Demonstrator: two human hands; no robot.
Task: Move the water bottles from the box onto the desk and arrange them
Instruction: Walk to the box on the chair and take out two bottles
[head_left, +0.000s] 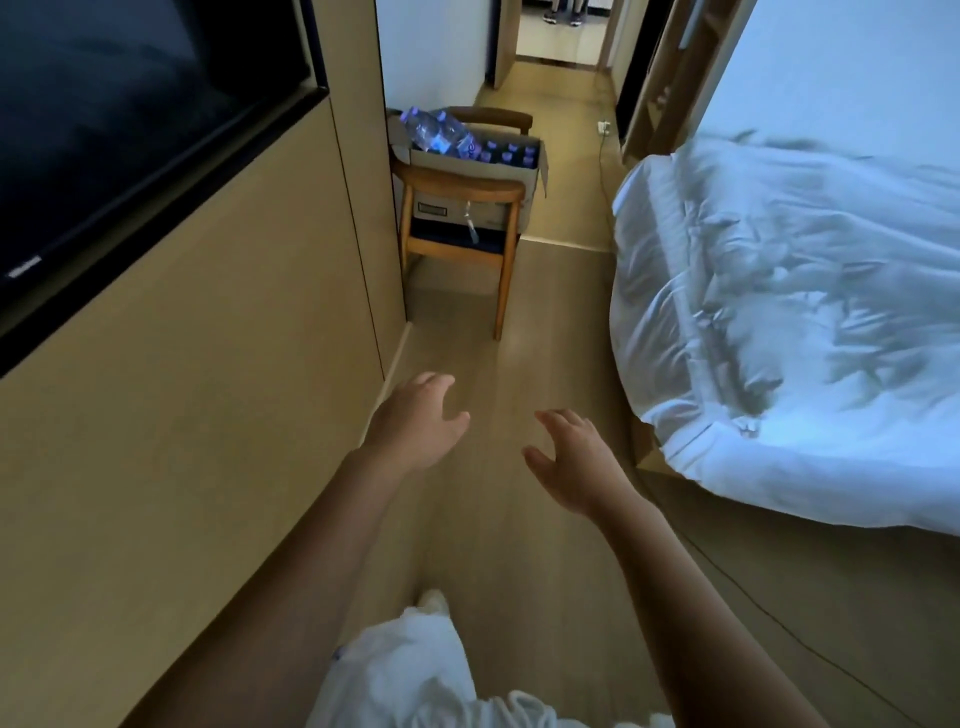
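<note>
A cardboard box (467, 169) stands on a wooden chair (460, 234) ahead, beside the wall panel. Inside it are several water bottles with blue caps (506, 153); two clear bottles (441, 132) lie tilted on top at its left end. My left hand (418, 418) and my right hand (574, 460) reach forward over the floor, well short of the chair. Both have relaxed, spread fingers and hold nothing. No desk is in view.
A bed with a rumpled white duvet (795, 312) fills the right side. A wood wall panel with a dark TV screen (119, 130) runs along the left. A cable (605, 171) lies on the floor by the bed. A person's feet (563, 13) stand in the far doorway.
</note>
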